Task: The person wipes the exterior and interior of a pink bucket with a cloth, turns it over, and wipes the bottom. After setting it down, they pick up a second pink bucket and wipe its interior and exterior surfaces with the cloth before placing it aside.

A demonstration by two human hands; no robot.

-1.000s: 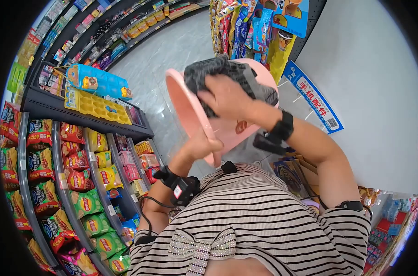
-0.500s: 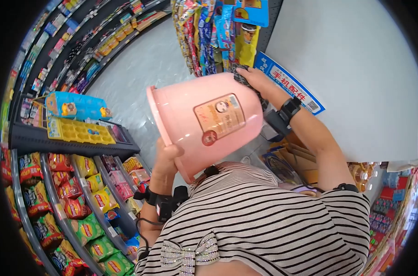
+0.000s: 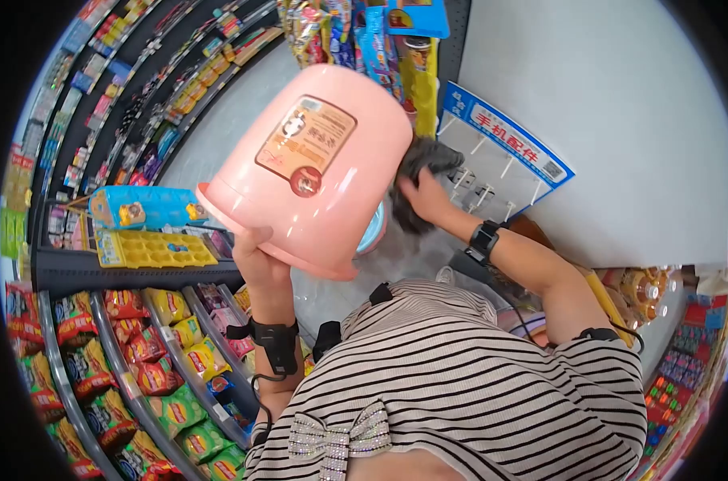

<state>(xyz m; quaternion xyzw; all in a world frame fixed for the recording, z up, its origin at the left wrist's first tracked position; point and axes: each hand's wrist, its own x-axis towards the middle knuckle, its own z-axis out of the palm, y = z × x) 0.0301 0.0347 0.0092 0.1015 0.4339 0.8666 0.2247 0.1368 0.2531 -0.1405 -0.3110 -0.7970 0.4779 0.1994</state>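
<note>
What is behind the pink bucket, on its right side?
The right hand presses a dark cloth against the bucket there. The bucket's wall hides part of the cloth and its inside.

The pink bucket (image 3: 316,172) at the upper middle of the frame looks like smooth plastic with a soft sheen, and the label (image 3: 305,144) stuck on its wall is glossy printed paper or film. The dark cloth (image 3: 420,172) under the right hand (image 3: 424,196), just right of the bucket, is a coarse, matt, nubbly fabric. The left hand (image 3: 256,256) grips the bucket's smooth rim. At lower left, the snack bags (image 3: 99,353) are shiny crinkled foil. The yellow tray (image 3: 151,247) at the left looks like glossy moulded plastic. The floor (image 3: 244,104) at the top is polished and reflective. The striped top (image 3: 460,385) at the bottom is soft ribbed knit.
</note>
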